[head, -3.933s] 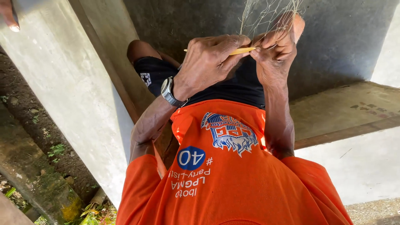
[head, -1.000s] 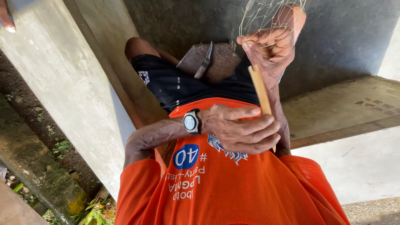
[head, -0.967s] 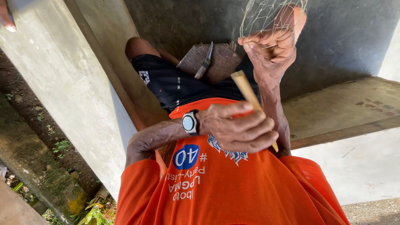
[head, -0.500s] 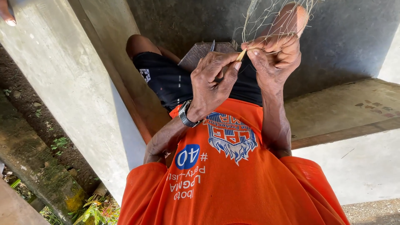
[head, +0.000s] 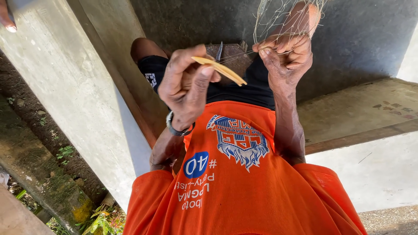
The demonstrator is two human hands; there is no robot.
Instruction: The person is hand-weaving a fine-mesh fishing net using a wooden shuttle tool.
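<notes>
The left hand (head: 185, 87) is closed on a yellow netting needle (head: 220, 69), pinched between thumb and fingers (head: 200, 89) (its tip juts rightward). Beyond, the right hand (head: 287, 54) is clenched on the pale fishing net (head: 283, 19), thin line running between them.

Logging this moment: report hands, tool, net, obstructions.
Left hand pinches yellow netting needle. Right hand grips fine net. Thread taut between them. Nothing blocking.

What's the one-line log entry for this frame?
left hand: holds netting needle | right hand: pinches fishing net | line taut between them
</notes>
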